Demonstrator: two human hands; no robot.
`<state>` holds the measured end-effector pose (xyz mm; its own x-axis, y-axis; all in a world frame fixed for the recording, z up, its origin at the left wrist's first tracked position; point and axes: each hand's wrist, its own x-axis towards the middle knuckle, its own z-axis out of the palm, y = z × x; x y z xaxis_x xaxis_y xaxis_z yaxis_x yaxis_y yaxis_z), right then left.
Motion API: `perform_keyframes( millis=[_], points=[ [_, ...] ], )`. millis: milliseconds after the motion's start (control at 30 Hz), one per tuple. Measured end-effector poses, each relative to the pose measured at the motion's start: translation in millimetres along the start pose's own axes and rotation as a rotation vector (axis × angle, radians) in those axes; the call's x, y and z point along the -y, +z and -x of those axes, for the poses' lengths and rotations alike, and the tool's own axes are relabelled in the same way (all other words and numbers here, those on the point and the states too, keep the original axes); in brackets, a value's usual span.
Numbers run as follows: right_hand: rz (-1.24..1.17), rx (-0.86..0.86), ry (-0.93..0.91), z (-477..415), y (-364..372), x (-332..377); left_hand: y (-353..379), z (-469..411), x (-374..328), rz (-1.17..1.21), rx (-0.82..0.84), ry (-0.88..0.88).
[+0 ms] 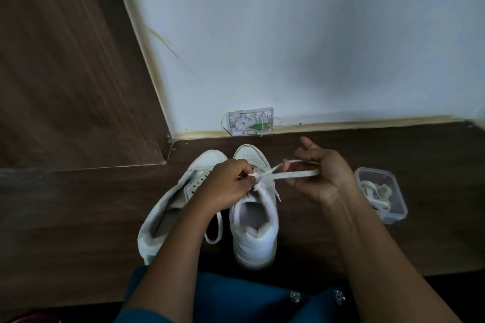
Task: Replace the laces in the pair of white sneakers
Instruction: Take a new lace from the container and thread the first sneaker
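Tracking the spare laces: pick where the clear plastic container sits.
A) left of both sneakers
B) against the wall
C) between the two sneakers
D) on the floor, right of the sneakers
D: the clear plastic container holding coiled laces sits on the floor right of the sneaker being laced, beyond the right hand that holds the lace.

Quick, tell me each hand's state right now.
Left hand: pinches the lace at the sneaker.
Right hand: grips the same lace farther along.
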<state>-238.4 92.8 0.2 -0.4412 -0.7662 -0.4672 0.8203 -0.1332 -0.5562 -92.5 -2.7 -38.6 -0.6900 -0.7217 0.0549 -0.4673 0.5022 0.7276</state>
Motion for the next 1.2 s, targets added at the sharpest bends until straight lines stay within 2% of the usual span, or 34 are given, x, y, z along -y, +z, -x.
perform_keyframes(
  millis=[100,167,200,233,267,300,333,367,400,533,633,700,733,800,900,933,967,1000,1100,1200],
  points=[
    [-0.196,0.344,0.027,3.6,-1.6,-0.1,-0.3,1.0,0.1,0.022,0.007,-0.009],
    [-0.147,0.404,-0.087,-0.4,-1.3,-0.5,-0.6,1.7,0.8,0.029,0.001,-0.017],
    [0.046,0.369,-0.232,-2.7,-1.7,-2.0,-0.6,1.5,0.9,0.022,0.0,-0.017],
    [0.363,0.319,-0.431,-4.3,-3.5,-4.1,-0.7,1.2,1.0,0.014,0.0,-0.015],
    [0.777,0.264,-0.654,-6.6,-6.6,-7.2,-0.4,0.8,0.6,0.006,0.002,-0.01],
    [1.211,0.239,-0.79,-8.3,-10.3,-11.4,-0.2,0.5,0.0,-0.003,0.005,-0.002],
    [1.588,0.225,-0.811,-10.0,-12.1,-15.8,0.1,0.3,-0.6,-0.018,0.008,0.009],
    [1.857,0.18,-0.766,-9.5,-12.5,-18.7,0.6,0.1,-1.0,-0.039,0.012,0.019],
    [1.994,0.131,-0.736,-9.5,-11.7,-21.4,0.9,0.0,-1.3,-0.06,0.014,0.025],
    [2.019,0.093,-0.838,-11.6,-6.3,-26.6,0.8,0.4,-1.8,-0.086,0.017,0.031],
    [1.808,0.057,-0.949,-15.6,-10.2,-23.6,-0.8,0.3,-0.8,-0.077,0.025,0.037],
    [1.618,0.13,-1.043,-14.1,-10.0,-21.3,-1.5,0.3,0.3,-0.053,0.022,0.032],
    [1.473,0.156,-0.995,-10.5,-8.2,-20.0,-1.9,0.3,1.1,-0.044,0.023,0.03],
    [1.084,0.113,-0.742,-2.6,-3.3,-14.2,-2.7,1.1,2.4,-0.022,0.029,0.025],
    [0.438,-0.206,-0.391,-7.3,-9.3,0.9,-3.6,2.9,1.7,-0.01,0.032,0.031],
    [0.319,-0.295,-0.287,-12.9,-12.3,5.0,-3.2,3.0,1.1,-0.017,0.035,0.036],
    [0.359,-0.365,-0.227,-18.7,-15.4,6.6,-2.9,2.8,0.4,-0.031,0.038,0.042],
    [0.59,-0.415,-0.207,-23.3,-18.0,6.3,-2.2,2.5,0.2,-0.043,0.039,0.047],
    [1.565,-0.487,-0.229,-27.7,-23.9,-3.5,-1.1,1.3,1.6,-0.044,0.034,0.044],
    [2.054,-0.413,-0.291,-14.0,-14.0,-10.4,-2.3,1.5,2.4,-0.003,0.025,0.029]
  ],
)
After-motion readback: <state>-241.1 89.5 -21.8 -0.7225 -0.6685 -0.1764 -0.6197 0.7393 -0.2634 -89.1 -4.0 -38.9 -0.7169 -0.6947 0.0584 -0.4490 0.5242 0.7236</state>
